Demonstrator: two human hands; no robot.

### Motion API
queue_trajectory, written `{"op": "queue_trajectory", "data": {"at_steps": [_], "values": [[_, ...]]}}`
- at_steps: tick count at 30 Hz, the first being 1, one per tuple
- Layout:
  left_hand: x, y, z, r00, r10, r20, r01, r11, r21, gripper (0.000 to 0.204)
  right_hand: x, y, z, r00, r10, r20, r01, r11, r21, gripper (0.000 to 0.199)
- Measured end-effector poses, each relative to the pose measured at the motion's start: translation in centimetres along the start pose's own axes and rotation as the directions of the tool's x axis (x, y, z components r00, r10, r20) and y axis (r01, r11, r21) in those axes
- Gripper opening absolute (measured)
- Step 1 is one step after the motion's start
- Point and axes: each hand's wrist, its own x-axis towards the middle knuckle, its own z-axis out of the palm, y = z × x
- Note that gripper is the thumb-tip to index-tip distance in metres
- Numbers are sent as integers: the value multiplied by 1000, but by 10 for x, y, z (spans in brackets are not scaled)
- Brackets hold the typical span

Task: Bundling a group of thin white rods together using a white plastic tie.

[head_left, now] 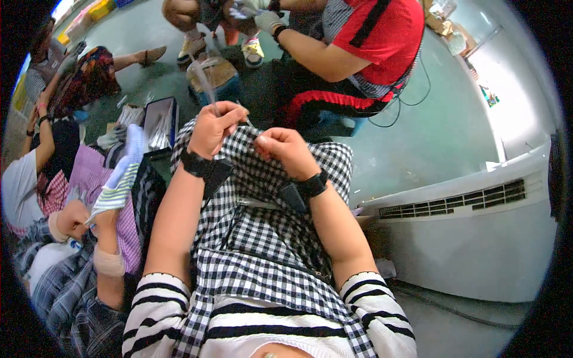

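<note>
My left hand (213,130) is closed, its thumb pressed against the fingers above my lap. A long, thin, translucent strip (206,82) rises from it, blurred toward the far end; whether it is a tube or a flat strip I cannot tell. A short pale thin piece (248,120) shows at the left thumb tip, toward my other hand. My right hand (287,152) is pinched close beside it, thumb against fingers, and what it holds, if anything, is too small to make out. Under both hands lies a black-and-white checked apron (262,230).
A dark box (160,126) of thin white pieces stands left of my knees. Ahead is a blue stool with a brown top (215,74). A person in a red shirt (388,36) sits close in front; another at left holds a striped sock-like cloth (119,185). A grey vented unit (459,238) stands right.
</note>
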Motion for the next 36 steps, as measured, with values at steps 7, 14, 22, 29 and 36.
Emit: {"op": "queue_trajectory", "data": {"at_steps": [7, 14, 22, 29, 36], "values": [[0, 3, 0, 999, -33, 16, 33, 999, -24, 9, -1, -4, -4, 998, 40, 54, -45, 994, 101, 15], [-1, -1, -3, 1000, 8, 6, -8, 1000, -29, 9, -1, -3, 5, 999, -18, -40, 17, 999, -38, 15], [0, -4, -5, 999, 28, -18, -28, 1000, 13, 12, -1, -1, 12, 960, -242, -144, 160, 888, -430, 16], [0, -4, -2, 999, 32, -40, -30, 999, 38, 12, 0, -4, 14, 801, -599, 0, 325, 435, -840, 14], [1, -3, -4, 999, -1, -36, 0, 1000, -29, 10, -2, -2, 10, 949, -272, -161, 175, 877, -447, 15]]}}
